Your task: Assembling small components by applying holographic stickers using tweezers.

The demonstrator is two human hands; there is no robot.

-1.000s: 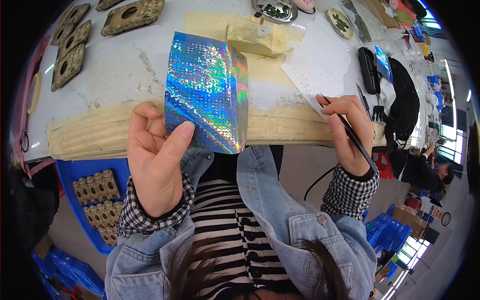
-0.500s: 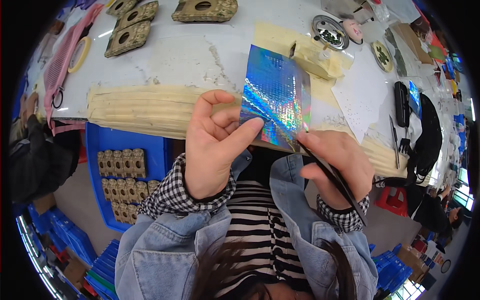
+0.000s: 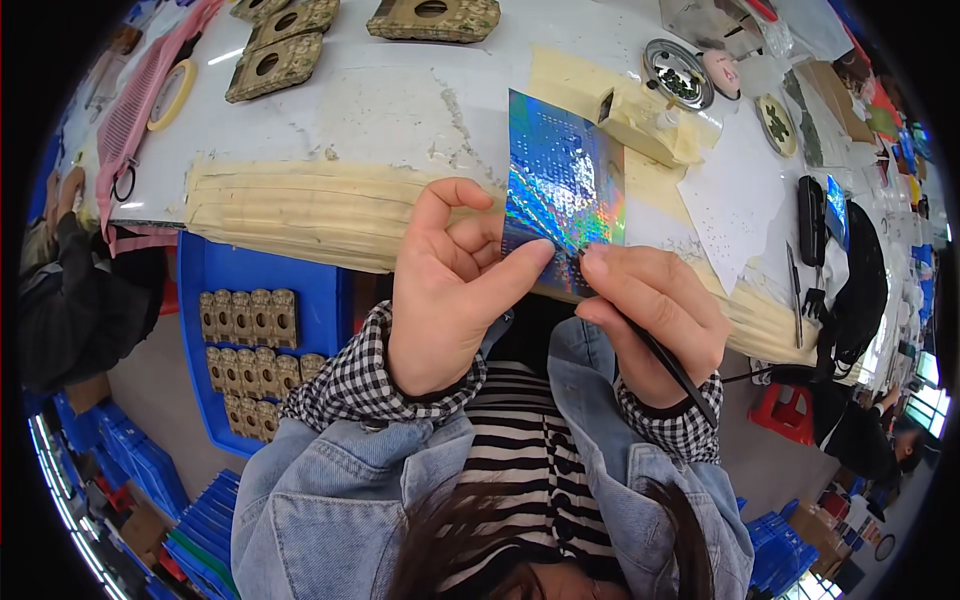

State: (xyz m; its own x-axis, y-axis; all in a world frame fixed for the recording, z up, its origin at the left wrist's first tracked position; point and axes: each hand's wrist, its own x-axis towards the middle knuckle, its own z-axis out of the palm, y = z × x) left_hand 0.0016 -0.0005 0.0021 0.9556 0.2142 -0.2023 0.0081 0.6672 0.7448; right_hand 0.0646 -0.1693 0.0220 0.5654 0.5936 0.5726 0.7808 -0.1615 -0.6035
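Shimmering in rainbow colours, a rectangular holographic foil sheet [image 3: 563, 190] is held upright above the edge of the white worktable [image 3: 400, 95], pinched at its lower left corner by the thumb and fingers of the left hand [image 3: 452, 290]. A thin black pen-like tool [image 3: 660, 350] is gripped in the clenched fingers of the right hand [image 3: 655, 320], its tip set against the sheet's lower edge. Below the table, a blue plastic crate [image 3: 255, 300] of brown perforated blocks [image 3: 250, 350] is seen.
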